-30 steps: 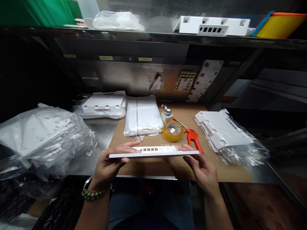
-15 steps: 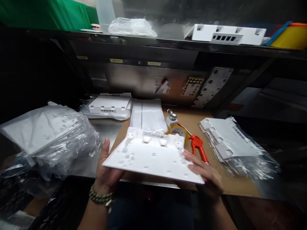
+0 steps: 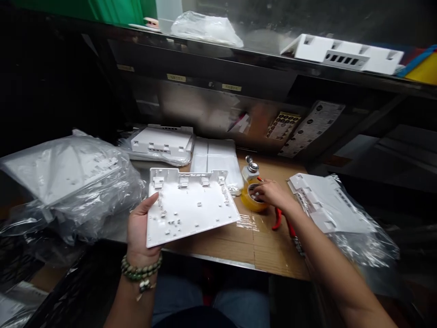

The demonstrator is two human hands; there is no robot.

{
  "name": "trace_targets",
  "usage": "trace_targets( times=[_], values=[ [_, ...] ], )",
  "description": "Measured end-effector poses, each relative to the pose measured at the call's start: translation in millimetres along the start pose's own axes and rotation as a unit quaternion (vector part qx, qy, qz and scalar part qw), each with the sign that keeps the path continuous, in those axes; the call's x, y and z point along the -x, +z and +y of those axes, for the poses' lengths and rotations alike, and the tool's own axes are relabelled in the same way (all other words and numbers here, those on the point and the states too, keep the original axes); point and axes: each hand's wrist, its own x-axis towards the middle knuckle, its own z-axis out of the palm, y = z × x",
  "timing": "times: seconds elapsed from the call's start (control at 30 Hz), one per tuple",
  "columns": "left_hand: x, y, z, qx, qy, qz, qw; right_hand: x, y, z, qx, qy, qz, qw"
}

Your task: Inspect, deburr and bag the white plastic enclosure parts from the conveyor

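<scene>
Jutting rightward from left grip [image 3: 140, 233]: white panel [image 3: 187, 205], seemingly supported beneath.

There are one handheld white rectangular plastic panel [image 3: 191, 206], one round yellow tape roll [image 3: 254, 206], one red-handled tool [image 3: 277, 221], one metal-capped bottle [image 3: 251, 168], one shelved, slotted white plastic cover [image 3: 348, 49], three small yellow rectangular labels [image 3: 176, 78].

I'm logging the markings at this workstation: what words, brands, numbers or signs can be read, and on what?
No text reads clearly enough to quote.
Three yellow labels on the metal panel: characters too small and blurred.
Sticker sheet: dark round marks, print unreadable.
Long white label strip: dark circles, print unreadable.
White plastic panel in the left hand: no lettering visible.
</scene>
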Motion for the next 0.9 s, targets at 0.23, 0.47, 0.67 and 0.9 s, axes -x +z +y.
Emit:
trace_targets(
  times=[0.23, 0.47, 0.67, 0.9],
  values=[
    [-6, 30.7, -15, 0.047, -0.021, 0.057, 0.997, 36, -15, -97, -0.162, -0.035, 0.139, 0.976],
    [-4, 55.1, -40, 0.087, -0.074, 0.040, 0.993, 59, -2, -248, -0.296, -0.139, 0.188, 0.926],
    [0, 55.0, -44, 0.103, -0.118, -0.017, 0.987, 62, 7, -262, -0.231, -0.193, 0.196, 0.933],
    [-1, 55.9, -47, 0.101, -0.114, -0.018, 0.988, 67, 3, -255, -0.222, -0.167, 0.219, 0.935]
  ],
)
